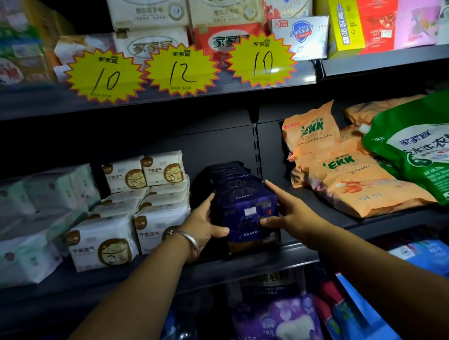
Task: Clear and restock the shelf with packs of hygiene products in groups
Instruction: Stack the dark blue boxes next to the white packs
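the left hand point(204, 224) presses against the left side of the row of dark blue packs point(243, 205), fingers extended along the side and thumb curled across the lower front face of the nearest pack. the right hand point(287, 210) mirrors it on the right side, fingers straight along the flank, thumb hooked onto the front. the grip is a two-handed clamp on the row, palms squeezing inward.

the row stands at the front edge of the middle shelf point(277, 256), running back toward the rear panel, between the white packs point(103, 242) on the left and the orange bags point(352, 184) on the right.

handling judgement: the packs appear light, soft and compressible, wrapped in glossy film that is probably slippery. a side clamp holds a group only under steady inward pressure; middle packs may slide out. support beneath the front pack is advisable.

the white packs are pillow-shaped with matte printed film. the orange bags are slack, creased pouches lying flat. the shelf is dark, smooth metal.
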